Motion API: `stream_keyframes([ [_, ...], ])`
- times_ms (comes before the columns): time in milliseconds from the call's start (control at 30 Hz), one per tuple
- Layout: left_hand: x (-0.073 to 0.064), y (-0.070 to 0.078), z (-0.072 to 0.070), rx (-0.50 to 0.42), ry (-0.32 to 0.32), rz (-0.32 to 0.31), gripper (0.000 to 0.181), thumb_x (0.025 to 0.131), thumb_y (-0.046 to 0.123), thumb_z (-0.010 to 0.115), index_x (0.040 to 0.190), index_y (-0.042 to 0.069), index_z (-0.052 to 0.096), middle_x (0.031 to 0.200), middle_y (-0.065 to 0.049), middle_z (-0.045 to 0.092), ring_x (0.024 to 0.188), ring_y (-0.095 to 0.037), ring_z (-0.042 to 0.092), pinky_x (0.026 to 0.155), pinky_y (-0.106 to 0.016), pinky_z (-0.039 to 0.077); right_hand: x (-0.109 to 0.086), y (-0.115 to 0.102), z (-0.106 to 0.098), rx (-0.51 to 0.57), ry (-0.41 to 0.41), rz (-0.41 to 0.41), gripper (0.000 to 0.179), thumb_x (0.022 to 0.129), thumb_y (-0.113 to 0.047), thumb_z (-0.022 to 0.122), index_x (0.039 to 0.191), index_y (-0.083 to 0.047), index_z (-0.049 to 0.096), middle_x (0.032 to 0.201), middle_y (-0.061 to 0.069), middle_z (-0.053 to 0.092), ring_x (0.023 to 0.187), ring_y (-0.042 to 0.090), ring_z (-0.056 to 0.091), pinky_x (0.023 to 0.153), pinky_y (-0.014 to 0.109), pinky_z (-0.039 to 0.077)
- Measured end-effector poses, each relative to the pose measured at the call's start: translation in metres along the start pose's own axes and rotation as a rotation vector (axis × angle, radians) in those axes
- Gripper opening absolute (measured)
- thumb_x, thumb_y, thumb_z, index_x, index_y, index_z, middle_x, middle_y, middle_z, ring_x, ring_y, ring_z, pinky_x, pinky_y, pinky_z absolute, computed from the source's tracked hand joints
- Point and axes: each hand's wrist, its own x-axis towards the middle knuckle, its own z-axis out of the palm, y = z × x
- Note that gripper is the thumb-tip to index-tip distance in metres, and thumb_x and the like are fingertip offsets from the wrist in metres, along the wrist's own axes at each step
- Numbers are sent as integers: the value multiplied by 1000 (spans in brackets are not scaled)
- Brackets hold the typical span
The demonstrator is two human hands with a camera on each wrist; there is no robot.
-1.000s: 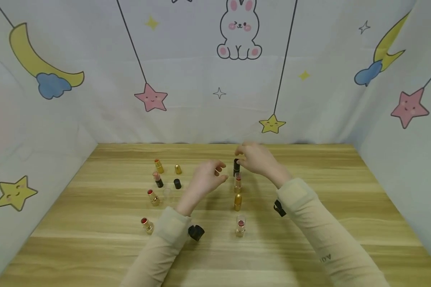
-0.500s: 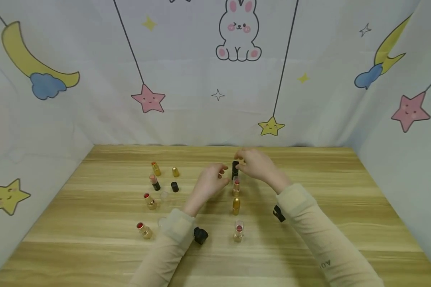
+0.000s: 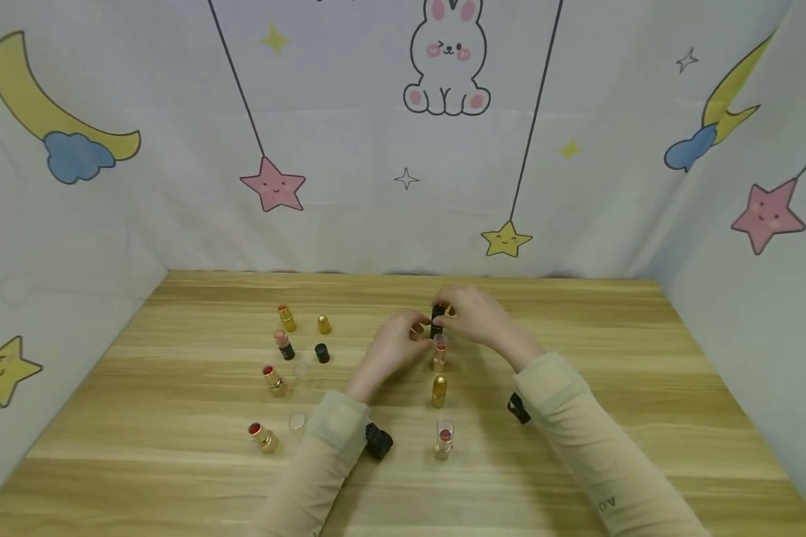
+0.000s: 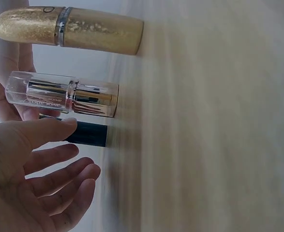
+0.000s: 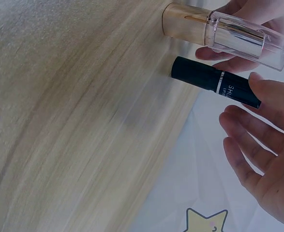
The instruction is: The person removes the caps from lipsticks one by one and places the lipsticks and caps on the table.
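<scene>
A closed black lipstick (image 3: pixel 436 322) stands upright at the far end of a row of lipsticks. My right hand (image 3: pixel 473 313) pinches its upper end between thumb and fingers; the pinch also shows on the black lipstick (image 5: pixel 214 79) in the right wrist view. My left hand (image 3: pixel 392 343) is at its lower left, fingers loosely bent. In the left wrist view the left thumb (image 4: pixel 59 129) overlaps the black lipstick (image 4: pixel 88 134); whether it touches is unclear. Just nearer stands a clear-capped lipstick (image 3: pixel 439 356), then a gold lipstick (image 3: pixel 439 391) and another clear-capped one (image 3: pixel 444 440).
Uncapped lipsticks stand at left: gold (image 3: pixel 286 318), black-based pink (image 3: pixel 283 345), red (image 3: pixel 274 381) and another red (image 3: pixel 263 438). Beside them are a gold cap (image 3: pixel 324 324), black cap (image 3: pixel 322 353) and clear caps (image 3: pixel 301 372). Black wrist straps (image 3: pixel 378 441) show at the sleeves.
My right hand has come down onto the black lipstick's top and now pinches it. My left hand has moved right, closer to the lipstick. The view has shifted slightly.
</scene>
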Motion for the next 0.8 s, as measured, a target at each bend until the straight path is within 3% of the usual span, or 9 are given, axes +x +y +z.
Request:
stream_keyframes([
  [467, 14, -6, 7, 24, -28, 9, 28, 87, 15, 68, 113, 6, 66, 100, -12, 70, 91, -25, 66, 80, -38, 54, 3, 5, 8, 81, 10, -11, 22, 91, -17, 67, 109, -5, 67, 96, 7, 69, 85, 17, 63, 76, 34, 53],
  [667, 20, -9, 8, 34, -38, 9, 19, 86, 16, 69, 102, 6, 68, 94, -11, 69, 83, -21, 62, 72, -32, 51, 6, 5, 11, 102, 14, -12, 19, 91, -18, 66, 106, -6, 67, 99, 8, 71, 87, 18, 66, 77, 34, 54],
  [800, 22, -11, 9, 43, -44, 5, 11, 85, 15, 69, 92, 7, 65, 84, -7, 63, 73, -17, 54, 63, -27, 42, 7, 4, 12, 117, 24, -23, 20, 90, -18, 67, 106, -6, 67, 98, 8, 71, 86, 18, 67, 76, 34, 54],
])
